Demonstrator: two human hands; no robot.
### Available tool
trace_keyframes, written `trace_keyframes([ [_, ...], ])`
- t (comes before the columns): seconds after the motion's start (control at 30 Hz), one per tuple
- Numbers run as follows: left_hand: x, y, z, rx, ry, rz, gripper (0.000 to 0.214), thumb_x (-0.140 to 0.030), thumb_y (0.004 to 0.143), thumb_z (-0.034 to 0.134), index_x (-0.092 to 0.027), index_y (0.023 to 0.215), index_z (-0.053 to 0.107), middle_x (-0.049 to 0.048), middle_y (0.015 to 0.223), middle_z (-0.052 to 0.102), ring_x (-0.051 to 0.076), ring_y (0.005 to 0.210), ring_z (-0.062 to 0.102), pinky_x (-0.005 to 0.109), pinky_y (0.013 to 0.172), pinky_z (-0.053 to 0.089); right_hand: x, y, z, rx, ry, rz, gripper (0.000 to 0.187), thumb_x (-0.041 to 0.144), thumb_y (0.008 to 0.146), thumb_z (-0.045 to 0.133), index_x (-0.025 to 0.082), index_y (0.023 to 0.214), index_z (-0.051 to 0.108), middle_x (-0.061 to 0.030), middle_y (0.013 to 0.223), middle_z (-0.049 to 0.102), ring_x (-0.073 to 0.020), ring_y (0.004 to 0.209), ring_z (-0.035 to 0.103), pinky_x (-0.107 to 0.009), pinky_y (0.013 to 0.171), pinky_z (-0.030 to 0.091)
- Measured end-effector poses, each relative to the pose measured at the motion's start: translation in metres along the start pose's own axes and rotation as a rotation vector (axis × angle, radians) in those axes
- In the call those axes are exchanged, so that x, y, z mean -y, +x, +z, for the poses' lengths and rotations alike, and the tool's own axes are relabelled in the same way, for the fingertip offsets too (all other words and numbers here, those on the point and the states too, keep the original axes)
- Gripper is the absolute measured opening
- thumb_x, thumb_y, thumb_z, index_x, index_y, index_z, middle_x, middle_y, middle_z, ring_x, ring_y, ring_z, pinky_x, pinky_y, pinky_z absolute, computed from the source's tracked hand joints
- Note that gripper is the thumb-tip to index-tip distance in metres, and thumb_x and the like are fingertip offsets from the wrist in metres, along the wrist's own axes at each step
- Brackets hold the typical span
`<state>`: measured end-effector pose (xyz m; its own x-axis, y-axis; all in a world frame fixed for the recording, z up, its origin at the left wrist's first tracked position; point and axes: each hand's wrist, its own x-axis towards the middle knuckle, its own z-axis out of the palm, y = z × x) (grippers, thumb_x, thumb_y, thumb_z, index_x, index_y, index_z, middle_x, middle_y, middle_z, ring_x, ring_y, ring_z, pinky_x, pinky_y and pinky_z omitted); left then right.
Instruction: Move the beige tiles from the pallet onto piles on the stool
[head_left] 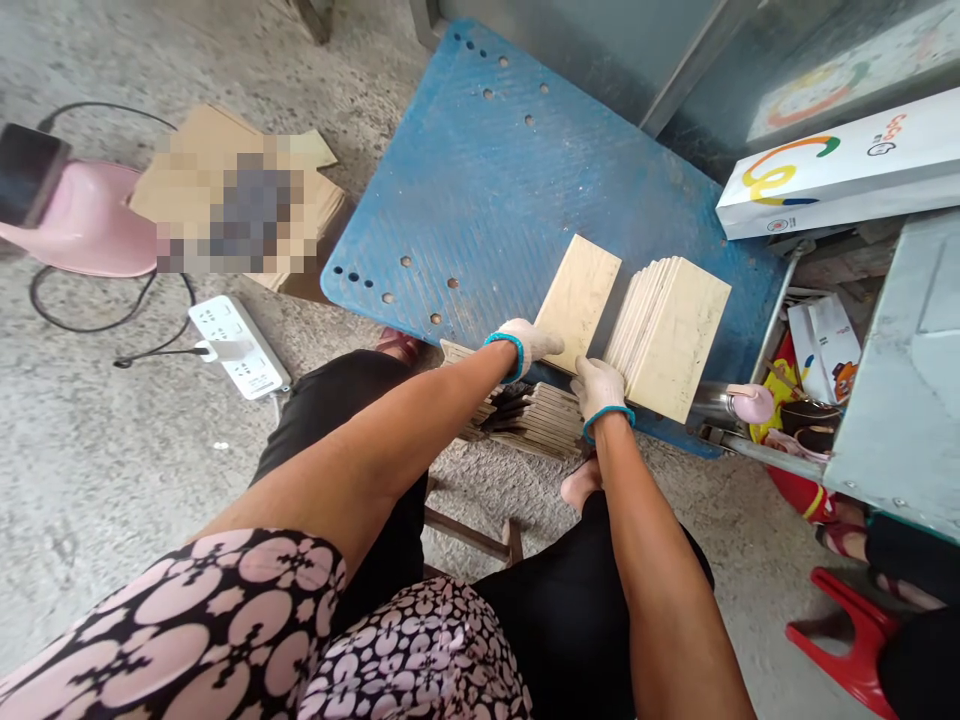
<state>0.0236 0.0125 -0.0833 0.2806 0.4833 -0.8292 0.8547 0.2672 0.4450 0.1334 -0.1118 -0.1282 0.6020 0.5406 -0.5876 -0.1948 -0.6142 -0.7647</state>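
Note:
My left hand [531, 342], in a white knitted glove with a teal cuff, grips the near left edge of a cream rectangular board [579, 295]. At its near right corner, my gloved right hand [600, 388] has its thumb on the board; its other fingers are partly hidden. Whether the board is wood or tile I cannot tell. Just right of it, a row of similar boards [679, 335] leans together on the blue plastic platform [517, 180]. More thin boards [541, 420] are stacked below my hands, beyond the platform's near edge.
A power strip [238, 345] with cables, a pink stool [105, 220] and cardboard [187, 165] are on the left. At right are a white paper bag [840, 165], a metal cabinet [900, 380], a bottle [720, 402] and a red stool [847, 640] beside another person's legs.

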Motion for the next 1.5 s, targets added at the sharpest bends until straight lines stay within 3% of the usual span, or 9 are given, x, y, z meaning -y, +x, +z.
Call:
trace_keyframes([
  [0.13,0.004,0.000,0.002,0.005,-0.041,0.036,0.042,-0.043,0.074,0.075,-0.014,0.104,0.074,0.0073,0.102,0.072,0.020,0.092,0.067,0.022,0.064,0.047,0.009,-0.006,0.001,0.001,0.128,0.074,0.028,0.036,0.074,0.058,0.024,0.066,0.034,0.0092,0.053,0.028,-0.0079,0.046,0.029,-0.019,0.042,0.029],
  [0.33,0.004,-0.004,0.004,-0.023,-0.114,0.013,0.035,-0.036,0.076,0.071,-0.013,0.102,0.073,0.0078,0.099,0.072,0.019,0.088,0.067,0.022,0.059,0.045,0.016,-0.011,0.002,0.005,0.244,0.132,0.021,0.031,0.075,0.060,0.022,0.069,0.043,0.0073,0.055,0.037,-0.0104,0.053,0.046,-0.019,0.047,0.039],
  [0.6,-0.004,0.003,-0.001,-0.261,-0.316,-0.062,0.031,-0.038,0.081,0.065,-0.012,0.098,0.070,0.0114,0.092,0.071,0.022,0.085,0.068,0.026,0.064,0.049,0.032,-0.015,0.002,-0.053,0.464,0.141,0.013,0.022,0.073,0.067,0.018,0.083,0.058,0.0022,0.071,0.062,-0.0109,0.064,0.059,-0.021,0.057,0.051],
  [0.77,-0.027,-0.001,-0.002,-0.030,-0.633,-0.033,0.032,-0.035,0.089,0.062,-0.012,0.110,0.066,0.0109,0.103,0.070,0.016,0.078,0.066,0.022,0.057,0.052,0.042,-0.028,0.011,-0.064,0.734,0.100,0.026,0.044,0.085,0.063,0.021,0.097,0.061,-0.0030,0.093,0.069,-0.0141,0.086,0.066,-0.026,0.071,0.058],
  [0.87,-0.038,-0.010,0.003,0.111,-0.749,-0.044,0.029,-0.033,0.091,0.063,-0.015,0.114,0.065,0.0081,0.100,0.071,0.013,0.073,0.065,0.020,0.059,0.054,0.050,-0.041,0.017,0.051,0.774,0.043,0.043,0.058,0.090,0.051,0.020,0.106,0.063,-0.0074,0.108,0.069,-0.0185,0.106,0.065,-0.034,0.088,0.058],
  [1.0,-0.041,-0.030,0.011,0.210,-0.792,-0.099,0.028,-0.029,0.094,0.060,-0.016,0.119,0.063,0.0072,0.094,0.071,0.011,0.072,0.064,0.020,0.064,0.056,0.059,-0.045,0.021,0.050,0.776,-0.027,0.048,0.059,0.093,0.045,0.021,0.117,0.062,-0.0067,0.114,0.068,-0.0204,0.114,0.062,-0.040,0.097,0.055],
  [1.13,-0.033,-0.046,0.017,0.244,-0.795,-0.060,0.027,-0.030,0.095,0.058,-0.015,0.117,0.064,0.0076,0.102,0.071,0.010,0.071,0.063,0.018,0.057,0.052,0.057,-0.039,0.021,-0.022,0.802,0.068,0.048,0.055,0.089,0.055,0.019,0.119,0.059,-0.0077,0.115,0.067,-0.0210,0.112,0.064,-0.040,0.100,0.054],
  [1.27,-0.024,-0.055,0.007,0.249,-0.682,-0.008,0.030,-0.036,0.094,0.058,-0.014,0.113,0.066,0.0082,0.091,0.070,0.011,0.065,0.062,0.022,0.057,0.052,0.061,-0.039,0.017,-0.039,0.785,0.105,0.043,0.042,0.084,0.065,0.020,0.121,0.058,-0.0079,0.116,0.067,-0.0218,0.111,0.065,-0.042,0.094,0.059],
  [1.5,-0.014,-0.078,-0.043,0.432,-0.144,0.199,0.026,-0.039,0.078,0.071,-0.016,0.088,0.074,0.0055,0.070,0.067,0.016,0.068,0.065,0.024,0.062,0.052,0.075,-0.057,-0.005,-0.072,0.696,0.121,0.040,0.029,0.078,0.071,0.021,0.117,0.063,-0.0065,0.117,0.069,-0.0237,0.105,0.068,-0.041,0.082,0.063],
])
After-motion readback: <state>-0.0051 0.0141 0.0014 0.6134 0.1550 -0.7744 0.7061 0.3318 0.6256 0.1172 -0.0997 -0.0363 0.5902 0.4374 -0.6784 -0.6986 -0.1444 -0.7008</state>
